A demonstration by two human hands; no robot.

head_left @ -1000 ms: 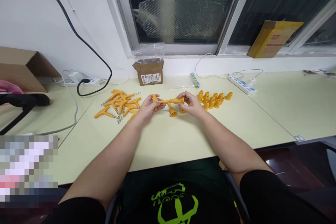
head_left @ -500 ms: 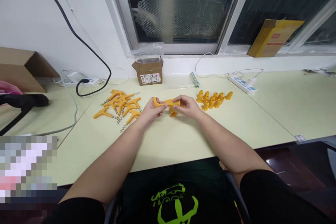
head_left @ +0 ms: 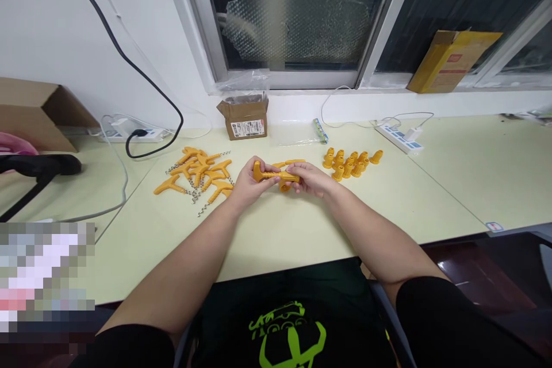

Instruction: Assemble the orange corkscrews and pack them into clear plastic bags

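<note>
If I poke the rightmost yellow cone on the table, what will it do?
The yellow cone might slide before tipping, since its wider end seems to rest on the table. Its shiny look suggests stiff plastic. Knocked over, its round, tapered shape would probably roll in a curve.

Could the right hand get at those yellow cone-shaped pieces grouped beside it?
Probably yes: the yellow cone-shaped pieces sit close to the right hand with nothing visible in between, though its fingers are holding a yellow T-handled tool.
</note>
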